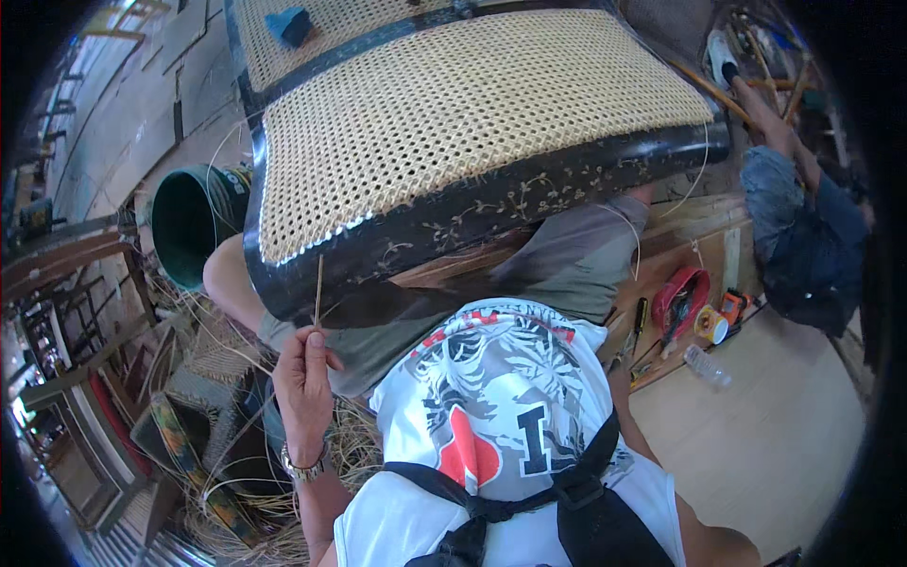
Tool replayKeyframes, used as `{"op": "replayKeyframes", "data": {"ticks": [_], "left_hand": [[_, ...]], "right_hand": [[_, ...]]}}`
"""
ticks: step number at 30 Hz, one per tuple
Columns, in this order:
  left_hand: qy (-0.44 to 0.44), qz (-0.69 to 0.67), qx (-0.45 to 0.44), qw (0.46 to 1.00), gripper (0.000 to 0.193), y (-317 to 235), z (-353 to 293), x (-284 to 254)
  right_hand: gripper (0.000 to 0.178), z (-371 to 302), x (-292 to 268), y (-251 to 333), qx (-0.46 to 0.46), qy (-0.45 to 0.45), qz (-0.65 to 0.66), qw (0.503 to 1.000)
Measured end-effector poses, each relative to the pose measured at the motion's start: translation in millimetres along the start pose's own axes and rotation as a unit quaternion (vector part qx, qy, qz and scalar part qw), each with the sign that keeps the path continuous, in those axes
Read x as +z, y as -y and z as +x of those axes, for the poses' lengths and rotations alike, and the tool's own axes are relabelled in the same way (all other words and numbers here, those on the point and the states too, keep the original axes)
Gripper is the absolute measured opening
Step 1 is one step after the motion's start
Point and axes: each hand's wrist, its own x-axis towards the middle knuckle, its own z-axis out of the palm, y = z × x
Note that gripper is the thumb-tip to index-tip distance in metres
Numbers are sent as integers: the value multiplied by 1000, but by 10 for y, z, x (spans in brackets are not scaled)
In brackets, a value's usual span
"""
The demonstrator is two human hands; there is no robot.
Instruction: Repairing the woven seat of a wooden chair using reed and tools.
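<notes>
A thin strip of cane point(319, 288) stands up from the pinched fingers of my left hand point(304, 376), which wears a metal watch. Its tip reaches the front left part of a dark chair-like frame point(491, 203) with painted floral decoration. The frame rests across my knees, holding a panel of woven cane point(472, 109). Loose strands hang at its right corner. My right hand point(619, 373) is low on the right, beside my shirt and close to the tools. Its fingers are mostly hidden, so what it holds cannot be made out.
A green bucket point(181, 227) stands left of my knee. Loose cane strands point(350, 463) heap up below it. At right lie a screwdriver point(641, 315), a red ring-shaped item point(682, 293), a yellow-and-white container point(710, 324) and a clear bottle point(707, 366). Another person's leg point(779, 118) is beyond.
</notes>
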Motion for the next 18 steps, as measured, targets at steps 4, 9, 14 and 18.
{"op": "replayKeyframes", "data": {"ticks": [4, 9, 14, 18], "left_hand": [[-114, -12, -14, 993, 22, 226, -173, -103], [-220, -74, -62, 971, 21, 315, -359, -388], [-314, -219, -39, 923, 20, 412, -511, -351], [-335, -262, -53, 904, 18, 388, -593, -245]], "right_hand": [[67, 61, -444, -72, -21, 6, 13, 1000], [59, 544, -1087, 838, -133, -57, 58, 988], [57, 798, -1219, 2990, -243, 304, 526, 756], [65, 337, -604, 4320, -290, 524, 439, 669]]}}
